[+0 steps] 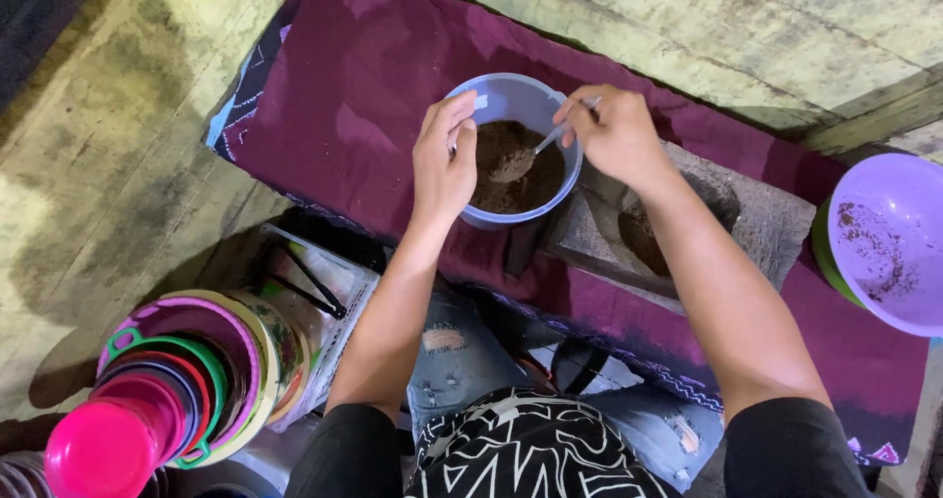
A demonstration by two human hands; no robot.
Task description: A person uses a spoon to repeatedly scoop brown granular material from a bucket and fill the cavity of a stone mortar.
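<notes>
Now both hands pinch: right [614, 135] a spoon [530, 154], left [444, 159] the powder-filled blue bowl [511, 100].

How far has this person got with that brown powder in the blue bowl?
Done, it seems: the purple bowl holds only brown specks, and the stone mortar has little left in its hollow. In hand: the right hand holds a spoon in the brown powder, while the left hand grips the blue bowl at its rim. Left: I cannot tell how much more work remains.
</notes>
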